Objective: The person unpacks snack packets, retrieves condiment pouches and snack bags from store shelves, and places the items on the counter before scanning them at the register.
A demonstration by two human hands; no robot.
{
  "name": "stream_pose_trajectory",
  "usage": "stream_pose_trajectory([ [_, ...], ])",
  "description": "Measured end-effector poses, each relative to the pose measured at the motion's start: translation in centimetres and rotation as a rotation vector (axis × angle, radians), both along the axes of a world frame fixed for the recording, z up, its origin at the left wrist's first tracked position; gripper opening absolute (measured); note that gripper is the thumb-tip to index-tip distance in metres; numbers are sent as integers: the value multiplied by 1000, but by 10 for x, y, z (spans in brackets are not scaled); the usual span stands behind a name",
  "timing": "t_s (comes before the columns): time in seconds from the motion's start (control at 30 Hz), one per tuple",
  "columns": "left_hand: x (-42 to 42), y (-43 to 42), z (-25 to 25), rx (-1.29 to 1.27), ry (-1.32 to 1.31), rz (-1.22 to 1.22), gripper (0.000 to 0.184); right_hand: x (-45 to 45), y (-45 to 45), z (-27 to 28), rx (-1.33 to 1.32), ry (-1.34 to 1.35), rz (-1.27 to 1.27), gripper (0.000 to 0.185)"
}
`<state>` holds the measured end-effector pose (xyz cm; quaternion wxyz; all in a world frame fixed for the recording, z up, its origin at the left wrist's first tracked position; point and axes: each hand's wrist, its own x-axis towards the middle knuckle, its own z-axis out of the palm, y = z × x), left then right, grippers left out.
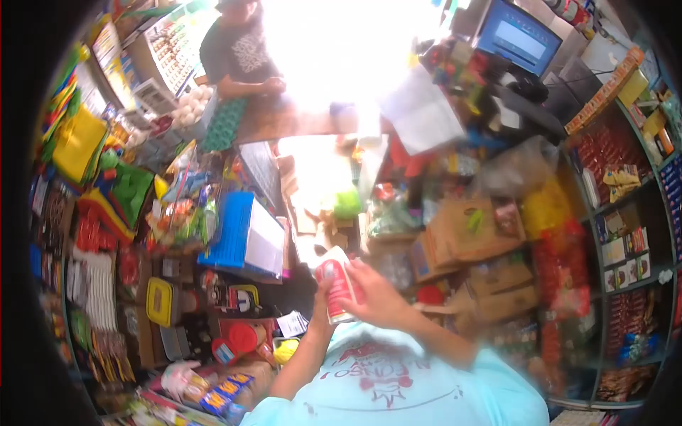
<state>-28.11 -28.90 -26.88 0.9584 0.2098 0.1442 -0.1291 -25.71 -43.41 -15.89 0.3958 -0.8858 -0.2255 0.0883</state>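
Note:
A red and white packet or container (337,290) is held upright, slightly tilted, in front of my light blue shirt. My left hand (322,305) grips its left side, with the fingers partly hidden behind it. On the right side, my right hand (373,290) lies against it with the fingers wrapped over its edge and face. The print on the thing is too blurred to read.
A blue crate (231,231) stands left of centre, cardboard boxes (472,231) to the right. Packed shelves (625,213) line the right side. Beyond the wooden counter (305,122) stands another person (241,53). A monitor (517,37) is at upper right.

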Motion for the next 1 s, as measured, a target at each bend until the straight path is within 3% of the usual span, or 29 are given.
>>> stream_pose_trajectory([
  [0.17, 159, 68, 45, 94, -15, -18, 61, 131, 60, 44, 75, -195, -118, 50],
  [0.2, 197, 87, 10, 36, -29, -8, 61, 157, 66, 50, 102, -312, -187, 38],
  [0.27, 269, 117, -10, 29, -73, 16, 58, 201, 58, 61, 189, -239, -265, 36],
  [0.3, 307, 125, 7, 79, -102, 33, 55, 216, 51, 64, 232, -203, -313, 35],
  [0.33, 346, 140, 6, 132, -109, 26, 52, 227, 45, 58, 319, -39, -444, 33],
  [0.47, 488, 186, 17, 278, -167, -49, 38, 237, -16, -43, 94, 163, -595, 35],
  [0.6, 581, 200, 24, 394, -119, -309, 32, 150, -85, -186, -258, 423, -756, 44],
  [0.63, 606, 197, 11, 493, -113, -341, 35, 121, -92, -205, -323, 501, -820, 45],
  [0.7, 640, 179, -16, 695, -126, -325, 41, 68, -102, -226, -116, 871, -1047, 49],
  [0.77, 670, 145, -40, 870, -76, -171, 50, -14, -126, -298, -108, 1029, -1055, 45],
  [0.87, 635, 77, 35, 1107, -82, -204, 77, -70, -130, -331, -172, 1174, -1052, 44],
  [0.93, 635, 51, 42, 1363, -122, -219, 99, -68, -126, -328, -205, 1184, -1089, 43],
  [1.0, 645, 31, 18, 1696, -123, -118, 110, -60, -128, -332, -237, 1115, -1105, 43],
])
